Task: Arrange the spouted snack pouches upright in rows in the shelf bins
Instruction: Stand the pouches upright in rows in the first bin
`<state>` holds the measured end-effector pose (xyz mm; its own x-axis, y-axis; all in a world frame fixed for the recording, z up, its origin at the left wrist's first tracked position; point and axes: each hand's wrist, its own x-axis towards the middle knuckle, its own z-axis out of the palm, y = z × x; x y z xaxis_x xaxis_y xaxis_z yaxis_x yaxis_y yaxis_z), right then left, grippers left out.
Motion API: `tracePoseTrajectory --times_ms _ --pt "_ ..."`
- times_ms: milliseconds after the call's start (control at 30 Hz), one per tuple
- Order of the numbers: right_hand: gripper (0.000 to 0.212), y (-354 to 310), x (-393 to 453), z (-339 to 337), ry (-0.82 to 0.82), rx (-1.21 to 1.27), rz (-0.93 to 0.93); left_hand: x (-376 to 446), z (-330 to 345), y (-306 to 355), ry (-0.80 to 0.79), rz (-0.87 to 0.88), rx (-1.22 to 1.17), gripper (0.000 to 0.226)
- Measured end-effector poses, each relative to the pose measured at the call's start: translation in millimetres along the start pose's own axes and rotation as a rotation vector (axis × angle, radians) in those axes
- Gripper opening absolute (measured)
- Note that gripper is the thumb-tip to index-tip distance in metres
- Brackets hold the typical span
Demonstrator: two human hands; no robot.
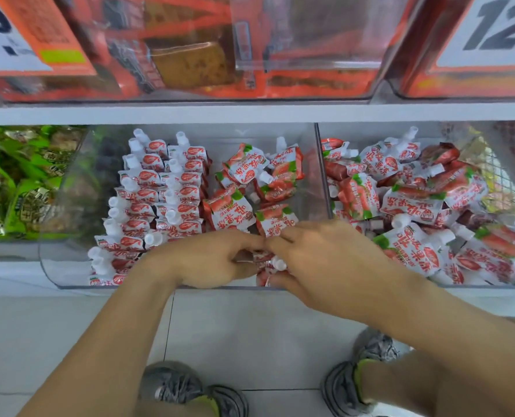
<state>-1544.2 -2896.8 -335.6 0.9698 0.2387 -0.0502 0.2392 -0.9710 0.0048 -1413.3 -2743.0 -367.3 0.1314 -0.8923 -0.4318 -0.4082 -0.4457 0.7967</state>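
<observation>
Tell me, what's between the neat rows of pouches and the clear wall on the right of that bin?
In the head view, loose red-and-white spouted pouches lie jumbled between the upright rows and the clear plastic divider.

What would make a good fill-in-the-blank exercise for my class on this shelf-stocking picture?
1. The pouches standing in tidy rows fill the ____ side of the middle bin.
2. Both hands, left hand and right hand, hold a ____.
3. Each pouch's cap is coloured ____.

Missing words: left; pouch; white
</observation>
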Motion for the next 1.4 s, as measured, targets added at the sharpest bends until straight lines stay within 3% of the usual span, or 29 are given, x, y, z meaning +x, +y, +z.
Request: tracePoseTrajectory --times_ms 67,100,200,233,267,333,433,533,633,733,933,1067,1133,1233,1300,1400 --pt "0.040 -2 4 -3 -0.063 0.004 -0.007 -4 -8 -3 0.004 -0.025 -0.031 0.036" --pt "0.035 -3 5 -3 -0.054 0.005 -0.023 -5 -11 -4 0.098 -0.030 -0.031 0.034" --pt "0.017 -1 6 -4 -0.058 -0.017 -0.034 0 -17 0 0.576 0.022 0.079 0.024" --pt "0.012 0 6 -5 -0.070 -0.032 -0.021 5 -21 3 0.637 0.065 0.146 0.023" --pt "0.010 0 6 -6 -0.066 -0.042 -0.010 11 -24 7 0.616 0.116 0.218 0.026" --pt "0.009 0 7 -5 -0.090 -0.054 -0.008 27 -27 12 0.429 0.191 0.368 0.039" --pt "0.010 0 6 -3 -0.107 -0.074 -0.024 49 -25 7 0.206 0.198 0.523 0.044" --pt "0.017 -3 8 -11 -0.146 -0.068 -0.036 62 -22 -4 0.251 0.211 0.744 0.054" --pt "0.032 -3 11 -21 -0.205 -0.051 0.012 65 -27 -10 0.286 0.240 0.865 0.040" --pt "0.037 -3 10 -24 -0.181 -0.083 -0.004 59 -37 -15 0.330 0.250 0.772 0.012" --pt "0.024 7 10 -12 -0.109 -0.197 -0.018 39 -47 -17 0.511 0.113 0.403 0.014" --pt "0.043 9 6 -1 -0.105 -0.188 -0.023 38 -36 -2 0.403 0.053 0.398 0.031" --pt "0.032 12 0 2 -0.026 -0.141 -0.026 39 -31 9 0.304 0.038 0.362 0.038" --pt "0.016 18 -20 9 0.332 0.171 0.091 46 -27 14 0.195 -0.017 0.429 0.033" --pt "0.022 19 -35 16 0.515 0.370 0.238 49 -27 14 0.158 -0.027 0.481 0.031" --pt "0.040 15 -47 25 0.599 0.580 0.463 51 -28 18 0.080 -0.037 0.456 0.024"
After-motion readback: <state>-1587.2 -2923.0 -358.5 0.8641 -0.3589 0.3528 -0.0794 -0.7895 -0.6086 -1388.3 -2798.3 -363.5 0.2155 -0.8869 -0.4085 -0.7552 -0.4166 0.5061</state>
